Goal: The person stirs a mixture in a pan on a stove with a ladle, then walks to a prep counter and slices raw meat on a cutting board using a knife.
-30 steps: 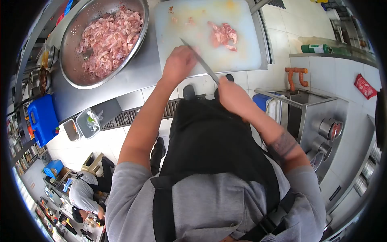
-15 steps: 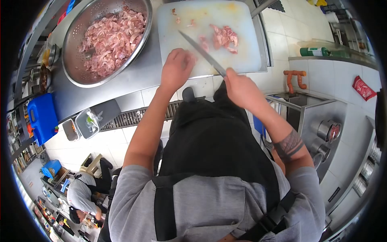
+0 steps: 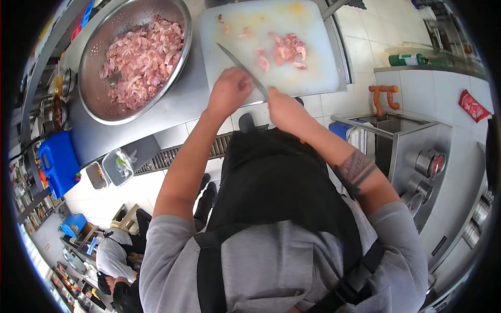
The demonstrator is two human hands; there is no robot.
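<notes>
A long-bladed knife (image 3: 237, 61) is gripped in my right hand (image 3: 288, 109), its blade angled up and left over the near left part of a white cutting board (image 3: 224, 23). Close beside the blade, at the board's near edge, my left hand (image 3: 229, 89) has its fingers curled in; whatever may be in them is hidden. Raw meat pieces (image 3: 288, 49) lie in a small pile right of the knife, with a separate meat strip (image 3: 262, 60) next to it. Small scraps dot the far left of the board.
Left of the board, a large steel colander (image 3: 91, 78) full of cut raw meat stands on the steel counter (image 3: 125, 128). A blue jerrycan (image 3: 60, 164) and a plastic tub (image 3: 117, 167) are lower left. Another person (image 3: 115, 255) is at lower left. A steel unit (image 3: 407, 151) stands right.
My right hand has moved left with the knife, bringing the blade close to my left hand. My left hand stays near the board's near edge, fingers curled. The view has shifted slightly.
</notes>
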